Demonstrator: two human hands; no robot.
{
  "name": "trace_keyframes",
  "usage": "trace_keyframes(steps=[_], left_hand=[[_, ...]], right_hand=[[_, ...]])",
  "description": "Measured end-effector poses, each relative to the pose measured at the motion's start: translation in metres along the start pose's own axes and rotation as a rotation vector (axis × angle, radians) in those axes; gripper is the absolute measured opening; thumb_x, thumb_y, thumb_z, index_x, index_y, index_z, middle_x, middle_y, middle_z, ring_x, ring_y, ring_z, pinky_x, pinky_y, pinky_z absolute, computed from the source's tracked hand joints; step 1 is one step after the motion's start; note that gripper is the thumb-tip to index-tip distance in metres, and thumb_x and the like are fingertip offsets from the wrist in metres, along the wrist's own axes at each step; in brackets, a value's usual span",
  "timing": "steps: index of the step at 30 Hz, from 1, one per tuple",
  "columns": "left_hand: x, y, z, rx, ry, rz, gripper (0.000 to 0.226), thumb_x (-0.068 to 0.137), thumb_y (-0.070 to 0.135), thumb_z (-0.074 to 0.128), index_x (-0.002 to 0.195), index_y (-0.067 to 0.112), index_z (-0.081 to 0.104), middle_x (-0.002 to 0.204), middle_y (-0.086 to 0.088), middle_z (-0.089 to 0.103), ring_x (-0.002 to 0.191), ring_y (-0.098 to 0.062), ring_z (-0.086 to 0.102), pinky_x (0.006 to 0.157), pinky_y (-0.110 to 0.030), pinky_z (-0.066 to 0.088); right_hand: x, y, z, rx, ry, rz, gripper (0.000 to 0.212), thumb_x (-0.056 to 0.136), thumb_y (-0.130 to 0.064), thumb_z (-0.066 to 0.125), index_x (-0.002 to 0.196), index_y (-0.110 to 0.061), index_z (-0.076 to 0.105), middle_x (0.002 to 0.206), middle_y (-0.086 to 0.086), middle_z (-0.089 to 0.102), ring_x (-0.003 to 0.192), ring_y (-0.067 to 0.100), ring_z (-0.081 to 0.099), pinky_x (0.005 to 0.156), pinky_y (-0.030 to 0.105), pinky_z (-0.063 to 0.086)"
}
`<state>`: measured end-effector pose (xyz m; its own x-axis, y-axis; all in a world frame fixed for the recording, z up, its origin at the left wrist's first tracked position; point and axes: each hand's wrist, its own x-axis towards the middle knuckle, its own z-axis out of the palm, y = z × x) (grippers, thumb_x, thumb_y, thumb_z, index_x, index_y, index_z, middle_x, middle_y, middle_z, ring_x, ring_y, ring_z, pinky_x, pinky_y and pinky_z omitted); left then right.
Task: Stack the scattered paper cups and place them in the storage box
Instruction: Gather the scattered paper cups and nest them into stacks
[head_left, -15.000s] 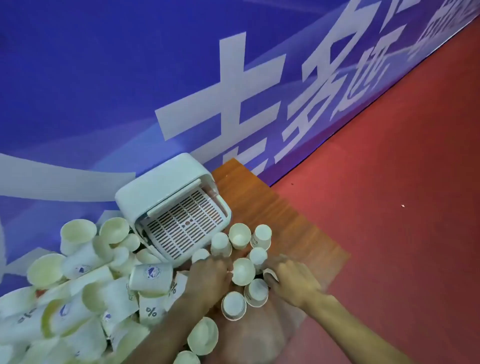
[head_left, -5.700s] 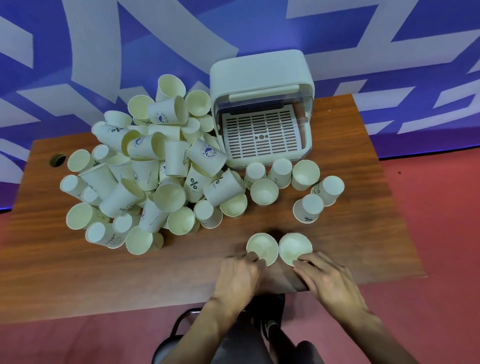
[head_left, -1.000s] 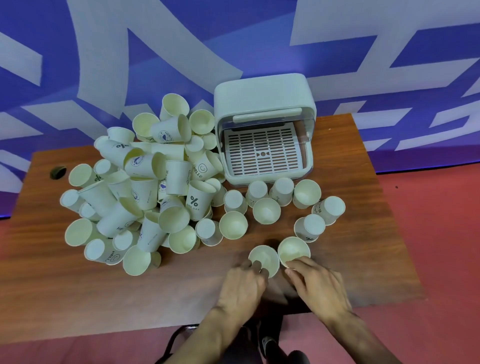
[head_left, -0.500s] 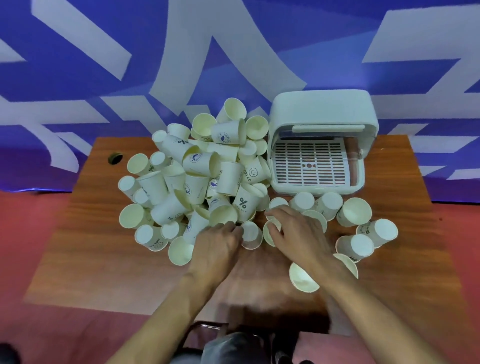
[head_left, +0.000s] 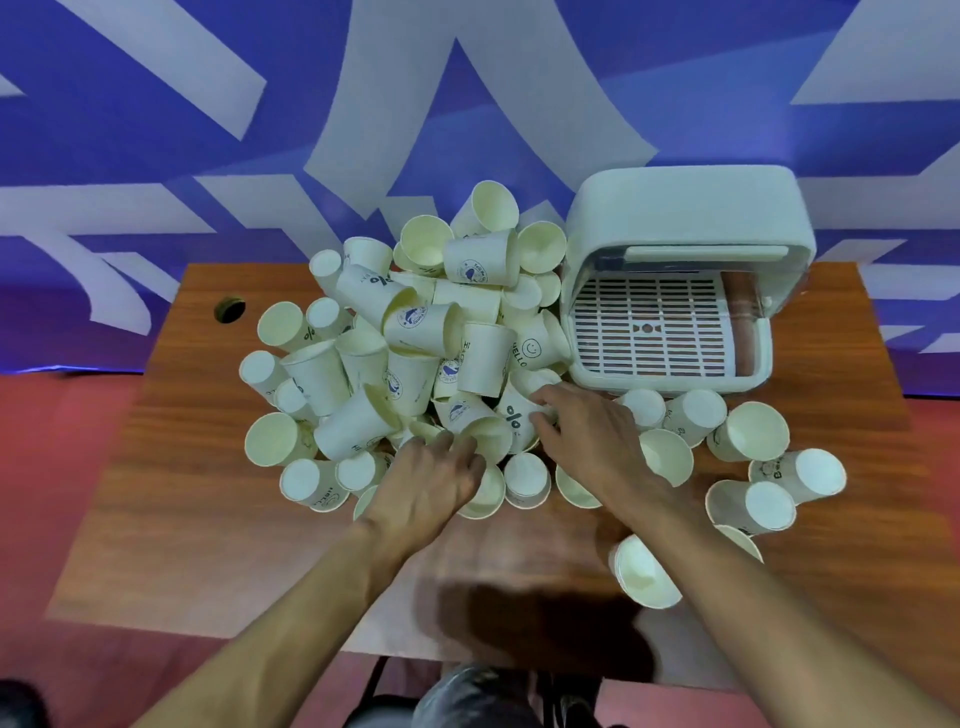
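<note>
Several white paper cups lie heaped in a pile (head_left: 415, 338) on the left-middle of the wooden table (head_left: 197, 530). The white storage box (head_left: 680, 218) stands at the back right, lid raised, its slotted tray bare. My left hand (head_left: 431, 488) reaches into the pile's front edge, fingers fairly straight and touching an open-mouthed cup (head_left: 493, 439). My right hand (head_left: 592, 447) sits beside it, with fingers and thumb curled round a cup marked "%" (head_left: 514, 418). Loose cups (head_left: 753, 431) stand in front of the box.
Two cups (head_left: 644, 577) lie near the front edge under my right forearm. A cable hole (head_left: 229, 309) is at the table's back left. A blue and white banner (head_left: 156, 130) backs the table. Red floor surrounds it, and a dark chair shows below.
Both hands have left the two cups near the front edge and moved forward into the pile. The right hand's fingers now curl round the "%" cup.
</note>
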<state>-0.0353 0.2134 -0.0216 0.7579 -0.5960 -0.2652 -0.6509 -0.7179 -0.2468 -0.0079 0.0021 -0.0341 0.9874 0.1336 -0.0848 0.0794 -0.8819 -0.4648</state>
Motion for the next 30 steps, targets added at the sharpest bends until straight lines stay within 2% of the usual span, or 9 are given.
trace_keyframes(steps=[4, 9, 13, 15, 17, 24, 28, 30], left_hand=[[0.003, -0.006, 0.002, -0.010, 0.116, 0.045, 0.030, 0.049, -0.005, 0.071, 0.066, 0.014, 0.056, 0.066, -0.003, 0.051, 0.058, -0.024, 0.048, 0.045, -0.028, 0.023], [0.003, -0.003, -0.003, -0.093, 0.278, 0.039, 0.025, 0.065, -0.005, 0.066, 0.078, 0.015, 0.061, 0.075, -0.001, 0.056, 0.066, -0.023, 0.049, 0.044, -0.030, 0.029], [0.004, 0.008, -0.025, -0.240, 0.408, -0.063, 0.008, 0.086, 0.016, 0.067, 0.080, 0.018, 0.062, 0.077, 0.003, 0.059, 0.067, -0.021, 0.051, 0.045, -0.034, 0.038], [0.008, 0.023, -0.040, -0.299, 0.495, -0.098, 0.013, 0.093, 0.024, 0.061, 0.082, 0.019, 0.064, 0.077, 0.004, 0.059, 0.067, -0.021, 0.051, 0.046, -0.034, 0.038], [0.014, 0.042, -0.055, -0.341, 0.554, -0.110, 0.014, 0.094, 0.024, 0.060, 0.082, 0.019, 0.064, 0.078, 0.004, 0.060, 0.067, -0.021, 0.051, 0.046, -0.034, 0.038], [0.039, 0.109, -0.080, -0.447, 0.573, -0.077, 0.011, 0.090, 0.019, 0.062, 0.079, 0.018, 0.063, 0.072, 0.002, 0.061, 0.064, -0.022, 0.054, 0.044, -0.038, 0.040], [0.042, 0.141, -0.093, -0.495, 0.530, -0.076, 0.017, 0.089, 0.022, 0.060, 0.074, 0.019, 0.055, 0.059, 0.004, 0.052, 0.052, -0.020, 0.048, 0.041, -0.030, 0.027], [0.041, 0.155, -0.096, -0.519, 0.518, -0.073, 0.018, 0.090, 0.024, 0.060, 0.074, 0.020, 0.054, 0.059, 0.006, 0.050, 0.052, -0.018, 0.047, 0.043, -0.029, 0.021]], right_hand=[[-0.003, 0.000, -0.002, 0.051, -0.002, 0.078, 0.024, 0.095, -0.035, 0.056, 0.116, -0.027, 0.066, 0.105, -0.009, 0.072, 0.101, 0.016, 0.066, 0.075, 0.033, 0.046], [-0.020, 0.003, -0.018, 0.119, 0.048, 0.140, 0.020, 0.093, -0.040, 0.057, 0.109, -0.032, 0.067, 0.094, -0.010, 0.072, 0.092, 0.014, 0.066, 0.072, 0.031, 0.048], [-0.044, 0.013, -0.036, 0.157, 0.148, 0.169, 0.015, 0.093, -0.041, 0.058, 0.103, -0.033, 0.067, 0.086, -0.012, 0.071, 0.081, 0.010, 0.065, 0.066, 0.030, 0.048], [-0.060, 0.020, -0.045, 0.169, 0.236, 0.188, 0.012, 0.092, -0.038, 0.062, 0.099, -0.031, 0.068, 0.082, -0.012, 0.071, 0.077, 0.010, 0.065, 0.063, 0.031, 0.050], [-0.074, 0.030, -0.051, 0.186, 0.290, 0.210, 0.009, 0.090, -0.035, 0.065, 0.096, -0.030, 0.069, 0.078, -0.012, 0.069, 0.074, 0.011, 0.065, 0.062, 0.033, 0.052], [-0.123, 0.073, -0.072, 0.146, 0.306, 0.267, 0.014, 0.092, -0.034, 0.061, 0.104, -0.033, 0.068, 0.088, -0.014, 0.069, 0.078, 0.011, 0.063, 0.061, 0.032, 0.049], [-0.153, 0.096, -0.077, 0.164, 0.351, 0.272, 0.012, 0.091, -0.026, 0.065, 0.100, -0.032, 0.069, 0.095, -0.018, 0.065, 0.081, 0.006, 0.061, 0.057, 0.028, 0.047], [-0.168, 0.107, -0.076, 0.193, 0.360, 0.298, 0.012, 0.090, -0.024, 0.067, 0.098, -0.032, 0.069, 0.096, -0.019, 0.063, 0.077, 0.000, 0.058, 0.059, 0.018, 0.044]])
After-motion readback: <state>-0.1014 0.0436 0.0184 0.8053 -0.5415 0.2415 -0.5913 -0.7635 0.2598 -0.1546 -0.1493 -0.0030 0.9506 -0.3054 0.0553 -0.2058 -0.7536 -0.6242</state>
